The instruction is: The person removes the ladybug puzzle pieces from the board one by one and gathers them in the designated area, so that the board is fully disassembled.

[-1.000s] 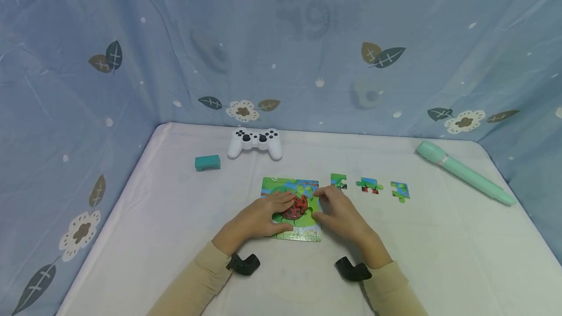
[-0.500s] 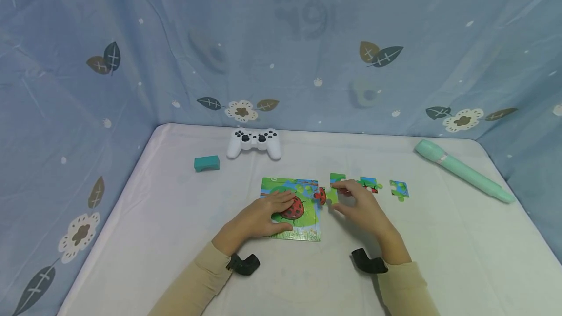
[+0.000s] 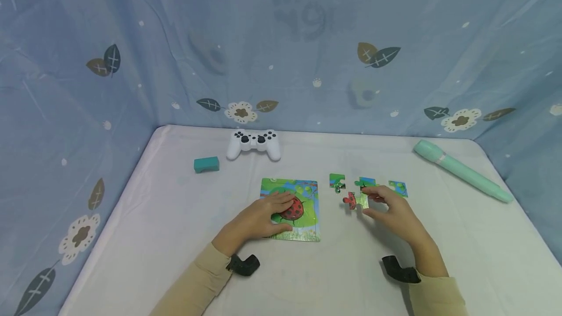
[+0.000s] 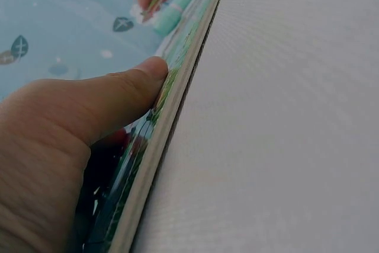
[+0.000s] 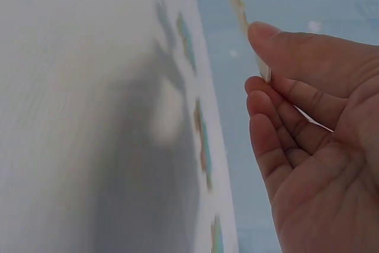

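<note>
On the table lies a jigsaw puzzle (image 3: pixel 308 216) with a red ladybird on a green and blue picture. My left hand (image 3: pixel 259 217) rests on its left part with fingers stretched out, hiding some of the picture. In the left wrist view, the thumb (image 4: pixel 127 90) lies on the board by its near edge. Right of the board, my right hand (image 3: pixel 397 213) pinches a red and green puzzle piece (image 3: pixel 352 201) between thumb and fingers, held above the table. The right wrist view has that puzzle piece (image 5: pixel 235 5) edge-on, clear of the cloth.
Behind the held piece lie three loose puzzle pieces (image 3: pixel 337 181) in a row, two partly hidden by my right hand. A white game controller (image 3: pixel 253 144) and a teal block (image 3: pixel 206 164) are at the back left. A mint-green stick-like object (image 3: pixel 463 172) lies at the right.
My right hand has lifted a puzzle piece from the board's right side and carried it rightward. My left hand stays on the board.
</note>
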Action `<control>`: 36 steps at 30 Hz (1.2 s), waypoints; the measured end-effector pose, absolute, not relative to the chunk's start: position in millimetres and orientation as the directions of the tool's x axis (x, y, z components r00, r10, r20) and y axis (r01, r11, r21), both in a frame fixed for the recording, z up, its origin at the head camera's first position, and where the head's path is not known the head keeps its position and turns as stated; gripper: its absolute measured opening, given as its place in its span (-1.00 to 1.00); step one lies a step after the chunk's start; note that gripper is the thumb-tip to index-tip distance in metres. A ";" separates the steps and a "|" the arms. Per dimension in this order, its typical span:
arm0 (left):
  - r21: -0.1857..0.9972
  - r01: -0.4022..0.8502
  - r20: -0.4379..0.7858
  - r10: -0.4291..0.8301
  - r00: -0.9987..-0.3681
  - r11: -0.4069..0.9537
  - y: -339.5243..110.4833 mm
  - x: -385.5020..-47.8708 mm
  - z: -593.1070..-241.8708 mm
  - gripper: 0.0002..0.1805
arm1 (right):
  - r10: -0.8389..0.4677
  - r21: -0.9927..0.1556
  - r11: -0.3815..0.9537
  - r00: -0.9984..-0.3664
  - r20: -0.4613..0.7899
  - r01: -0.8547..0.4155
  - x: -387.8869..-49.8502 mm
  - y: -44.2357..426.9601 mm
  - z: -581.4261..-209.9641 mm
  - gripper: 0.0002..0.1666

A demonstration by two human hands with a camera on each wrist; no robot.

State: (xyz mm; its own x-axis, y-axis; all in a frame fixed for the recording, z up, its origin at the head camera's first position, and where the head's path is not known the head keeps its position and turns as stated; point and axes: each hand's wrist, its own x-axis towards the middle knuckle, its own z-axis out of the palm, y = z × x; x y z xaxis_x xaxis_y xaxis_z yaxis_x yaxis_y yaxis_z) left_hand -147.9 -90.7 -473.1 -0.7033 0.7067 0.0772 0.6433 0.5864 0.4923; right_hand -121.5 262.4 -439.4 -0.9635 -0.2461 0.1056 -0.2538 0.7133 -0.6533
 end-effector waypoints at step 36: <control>0.479 0.661 0.088 0.717 -0.691 0.577 -91.4 -148.3 -471.5 -0.27 | -0.158 -0.630 0.741 -0.972 0.173 -0.233 -91.3 352.2 -466.8 -0.51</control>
State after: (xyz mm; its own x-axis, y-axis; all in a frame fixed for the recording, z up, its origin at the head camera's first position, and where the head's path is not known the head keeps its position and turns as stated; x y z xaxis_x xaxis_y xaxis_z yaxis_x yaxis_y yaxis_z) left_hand -148.3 -91.4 -471.5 -0.6909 0.7175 0.0884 0.6610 0.5775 0.4792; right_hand -91.3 352.2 -466.8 -0.9721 -0.1583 0.1733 -0.2330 0.7408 -0.6300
